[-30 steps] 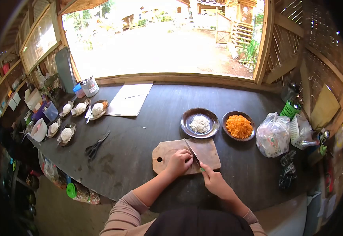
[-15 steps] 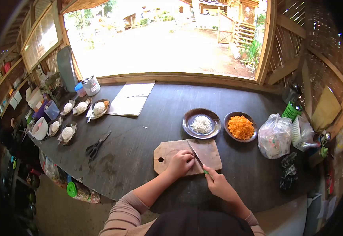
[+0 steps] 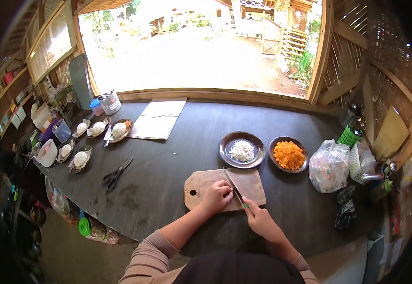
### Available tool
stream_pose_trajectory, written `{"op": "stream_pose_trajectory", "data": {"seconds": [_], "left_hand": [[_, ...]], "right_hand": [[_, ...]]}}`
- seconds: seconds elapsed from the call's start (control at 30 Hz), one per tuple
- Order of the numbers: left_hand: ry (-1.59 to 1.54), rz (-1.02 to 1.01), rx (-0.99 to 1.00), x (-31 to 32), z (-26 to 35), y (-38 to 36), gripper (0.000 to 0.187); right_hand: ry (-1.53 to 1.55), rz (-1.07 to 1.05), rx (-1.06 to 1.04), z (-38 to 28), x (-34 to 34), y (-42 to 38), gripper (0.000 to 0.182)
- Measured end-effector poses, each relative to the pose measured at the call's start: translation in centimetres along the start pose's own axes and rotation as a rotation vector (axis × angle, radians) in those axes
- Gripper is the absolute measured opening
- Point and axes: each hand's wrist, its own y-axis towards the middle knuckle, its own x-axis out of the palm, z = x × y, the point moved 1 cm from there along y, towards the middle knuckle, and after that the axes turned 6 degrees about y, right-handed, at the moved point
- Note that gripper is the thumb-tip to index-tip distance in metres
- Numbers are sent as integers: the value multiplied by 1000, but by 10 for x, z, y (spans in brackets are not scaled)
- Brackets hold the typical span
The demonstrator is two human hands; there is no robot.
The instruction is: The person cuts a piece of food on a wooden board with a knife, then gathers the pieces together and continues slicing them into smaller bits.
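From where I stand, a person at a dark tabletop (image 3: pixel 158 199) has both hands over a wooden cutting board (image 3: pixel 251 182). The right hand (image 3: pixel 256 214) is closed around the green handle of a knife (image 3: pixel 233 182), whose blade slants away from that hand across the board, passing just beside the fingertips of the left hand. The left hand (image 3: pixel 217 197) rests on the board with its fingers curled under; I cannot tell whether it grips anything, because the fingers hide whatever lies beneath them. The step in hand looks like fine cutting, and the next stroke seems to call for a steady right hand and left fingertips tucked clear of the edge. Just beyond the hands, past the board's far edge, is a dark plate (image 3: pixel 223 150) bearing a small heap of white shreds (image 3: pixel 242 151). Farther to the right hand's side stands a bowl (image 3: pixel 303 164) of orange bits (image 3: pixel 289 155), with a filled plastic bag (image 3: pixel 329 165) near it. Well out to the left hand's side lie black-handled scissors (image 3: pixel 113 178), and beyond them small dishes hold white mounds (image 3: pixel 80 159).
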Motion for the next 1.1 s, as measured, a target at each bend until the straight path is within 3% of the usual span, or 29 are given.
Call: {"op": "stream_pose_trajectory", "data": {"seconds": [0.1, 0.4, 0.6, 0.67, 0.8, 0.87, 1.1], "left_hand": [[15, -2, 16, 3, -3, -1, 11], [9, 10, 25, 4, -3, -1, 11], [3, 5, 7, 1, 0, 1, 11], [-4, -16, 5, 1, -1, 2, 12], [2, -29, 7, -1, -1, 2, 11], [6, -10, 10, 1, -2, 1, 11], [-9, -10, 9, 4, -6, -2, 12]], "right_hand": [[14, 56, -76, -3, -4, -5, 34], [46, -58, 105, -11, -10, -9, 34], [61, -28, -25, -10, -10, -7, 34], [65, -95, 137, -19, -15, -5, 33], [43, -98, 120, -5, -4, -2, 33], [40, -19, -53, 7, 7, 0, 33], [51, -7, 5, 9, 8, 1, 36]]}}
